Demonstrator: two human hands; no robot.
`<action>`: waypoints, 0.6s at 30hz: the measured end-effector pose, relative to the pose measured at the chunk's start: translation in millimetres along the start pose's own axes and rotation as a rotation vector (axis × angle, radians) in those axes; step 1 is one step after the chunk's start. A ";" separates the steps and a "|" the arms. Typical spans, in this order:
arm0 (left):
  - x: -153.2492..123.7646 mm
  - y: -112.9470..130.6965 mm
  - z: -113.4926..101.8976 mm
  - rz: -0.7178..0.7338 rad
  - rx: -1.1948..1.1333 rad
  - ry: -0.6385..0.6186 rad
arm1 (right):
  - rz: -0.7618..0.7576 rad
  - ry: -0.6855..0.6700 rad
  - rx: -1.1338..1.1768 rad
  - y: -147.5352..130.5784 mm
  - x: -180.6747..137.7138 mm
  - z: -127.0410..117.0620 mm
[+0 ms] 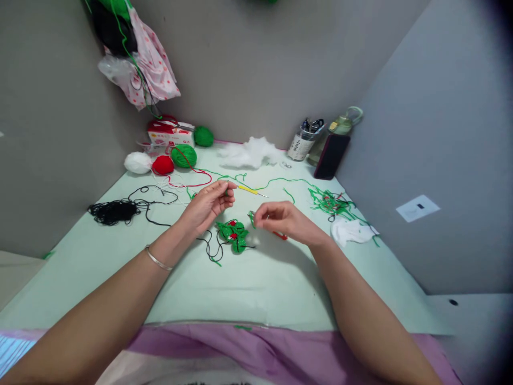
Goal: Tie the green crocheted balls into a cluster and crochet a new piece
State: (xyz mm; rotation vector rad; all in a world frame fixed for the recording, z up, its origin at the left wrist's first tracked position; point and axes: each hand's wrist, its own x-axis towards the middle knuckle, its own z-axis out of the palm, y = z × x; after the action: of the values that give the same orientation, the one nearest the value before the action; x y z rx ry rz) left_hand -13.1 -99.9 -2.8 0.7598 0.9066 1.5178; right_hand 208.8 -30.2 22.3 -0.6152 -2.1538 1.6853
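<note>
My left hand (pixel 212 204) is raised over the table, thumb and forefinger pressed together. A bit of green shows at its fingertips, too small to make out. My right hand (pixel 285 220) pinches a short piece of green yarn (pixel 251 218). Below its palm a red looped object (pixel 281 236) shows, mostly hidden by the hand. Between and below both hands lies a green crocheted piece (pixel 234 235) with red patches and black strands. A yellow-handled crochet hook (pixel 248 189) rests just beyond the left fingertips.
Balls of white (pixel 138 162), red (pixel 163 165) and green yarn (pixel 184 156) sit at the back left, near black yarn (pixel 114 212). White stuffing (pixel 252 153), a pen cup (pixel 300 145) and a phone (pixel 332 156) stand behind. Green scraps (pixel 331 202) lie right.
</note>
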 end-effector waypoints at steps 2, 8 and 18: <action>-2.1 -3.5 2.3 -0.009 0.050 0.028 | -0.034 -0.239 -0.163 -5.7 -6.3 2.6; -5.2 -11.7 5.0 0.012 0.158 -0.017 | -0.066 -0.337 -0.520 -1.7 -6.7 20.0; -5.7 -13.0 7.0 0.043 0.254 0.000 | -0.022 0.244 -0.128 -7.0 -4.1 -6.8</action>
State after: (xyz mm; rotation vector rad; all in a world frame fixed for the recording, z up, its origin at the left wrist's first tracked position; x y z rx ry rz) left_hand 0.1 -104.0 -10.5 0.9671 1.1025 1.4557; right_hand 214.8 -28.2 30.8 -0.7851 -2.0941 1.3891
